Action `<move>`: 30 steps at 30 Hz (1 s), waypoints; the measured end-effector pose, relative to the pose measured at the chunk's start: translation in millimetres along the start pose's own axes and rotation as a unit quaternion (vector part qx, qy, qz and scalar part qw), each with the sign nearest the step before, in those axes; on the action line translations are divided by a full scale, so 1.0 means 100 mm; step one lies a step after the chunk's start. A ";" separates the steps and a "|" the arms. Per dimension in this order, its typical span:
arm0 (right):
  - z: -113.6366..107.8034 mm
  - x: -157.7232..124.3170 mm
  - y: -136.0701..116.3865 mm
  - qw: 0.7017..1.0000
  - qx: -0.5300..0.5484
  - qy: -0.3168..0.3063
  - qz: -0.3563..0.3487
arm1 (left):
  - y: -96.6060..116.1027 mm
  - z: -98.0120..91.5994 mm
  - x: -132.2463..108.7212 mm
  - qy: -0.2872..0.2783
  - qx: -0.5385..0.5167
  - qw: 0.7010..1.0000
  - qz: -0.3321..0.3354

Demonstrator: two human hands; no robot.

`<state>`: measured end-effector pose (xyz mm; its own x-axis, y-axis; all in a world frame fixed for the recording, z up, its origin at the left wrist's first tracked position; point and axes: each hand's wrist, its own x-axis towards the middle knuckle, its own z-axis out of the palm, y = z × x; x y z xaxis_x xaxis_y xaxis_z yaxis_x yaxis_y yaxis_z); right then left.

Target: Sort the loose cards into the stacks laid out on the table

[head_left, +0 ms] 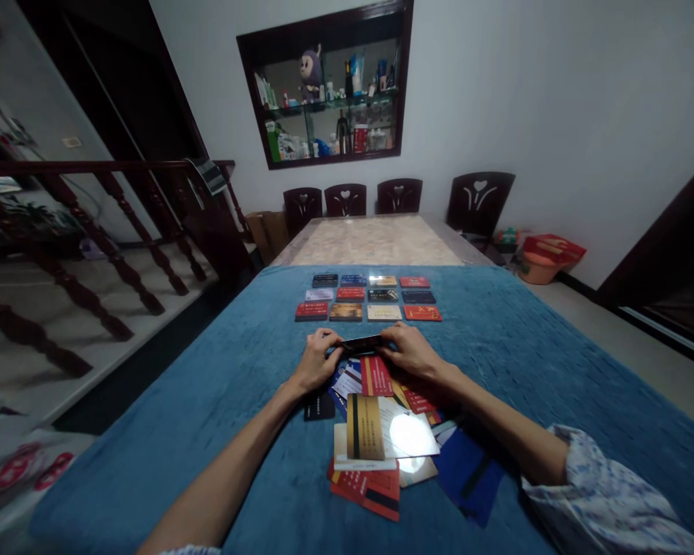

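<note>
Room: white-walled dining space, dim light. A dark wooden stair railing [92, 231] runs along the left. A dark-framed glass wall cabinet [327, 85] is set into the far wall, its shelves crowded with bottles, boxes and a purple plush toy. Four dark wooden chairs with carved backs [396, 194] line the far end of the table. A red basin [549, 258] sits on the floor near the right wall.

Surface: a long table, its far part bare beige marbled tabletop [375, 240], its near part covered with a blue textured cloth [526, 339].

On the cloth, beyond the hands: a neat grid of small plastic cards [367, 297], three rows of four, red, dark, blue and pale ones, set just beside one another with narrow gaps, long sides running left to right.

Nearer the body: a loose pile of mixed cards [382, 432], overlapping at all angles; a tan card with a dark stripe and a glossy card catching glare lie on top. One black card [320, 406] lies at the pile's left edge.

Hands: the left hand [317, 361] and the right hand [408, 351] are closed on opposite ends of a dark glossy rectangular card [361, 344]. This card sits between the grid and the pile, at or just above the cloth; contact with the cloth cannot be told. Its long axis runs left to right, parallel to the grid's rows, ends pointing toward each hand.
</note>
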<state>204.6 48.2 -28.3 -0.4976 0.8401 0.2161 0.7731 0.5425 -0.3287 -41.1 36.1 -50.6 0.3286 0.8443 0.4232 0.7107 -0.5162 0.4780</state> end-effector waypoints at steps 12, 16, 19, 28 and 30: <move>0.01 0.05 0.06 0.977 0.136 0.157 -0.054 | -0.01 0.01 0.00 0.002 -0.007 1.000 -0.003; -0.05 0.03 0.01 0.970 0.107 0.207 -0.063 | 0.02 0.01 0.01 -0.002 -0.007 1.000 0.001; -0.10 0.02 -0.03 0.974 0.056 0.209 -0.066 | 0.04 0.01 0.01 0.008 -0.006 1.000 0.008; -0.18 0.00 -0.18 0.965 -0.116 0.180 -0.154 | 0.24 -0.02 0.00 0.077 0.008 0.996 0.052; -0.16 0.00 -0.22 0.961 -0.126 0.168 -0.180 | 0.30 0.00 -0.01 0.084 0.012 0.994 0.063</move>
<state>193.4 36.0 -6.2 -0.6278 0.5266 0.5732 0.6670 0.7435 0.0475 -20.1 19.7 -37.2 0.3095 0.7359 0.6023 0.6859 -0.6114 0.3946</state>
